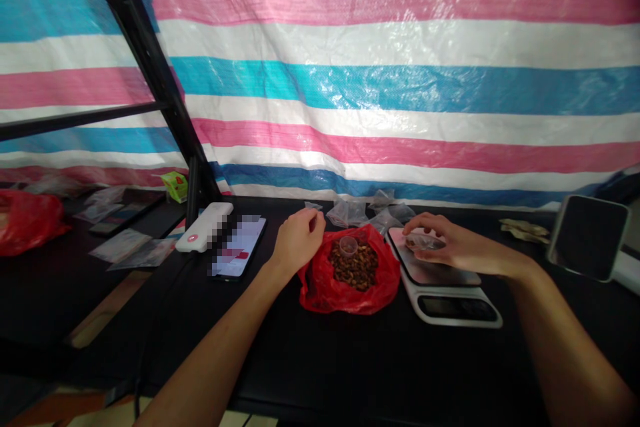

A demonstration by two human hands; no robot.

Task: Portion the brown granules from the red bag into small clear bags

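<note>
A red plastic bag (345, 302) lies open on the black table, full of small brown pieces (367, 263). On top of them rests a small clear round cup (349, 246). My left hand (299, 240) is closed at the bag's left edge, fingers curled; whatever they may hold is hidden. To the right, my right hand (445, 240) is over the metal plate of a white kitchen scale (457, 313). Its fingers close around a small clear plastic bag (425, 242) with something brown in it. The scale's display looks dark.
Several clear plastic bags (347, 212) lie behind the red bag. A phone (239, 247) and a white power strip-like device (205, 225) are on the left. A dark-screened device (589, 238) stands at the right, near crumpled brown paper (524, 230). A black metal post (150, 60) rises at the left.
</note>
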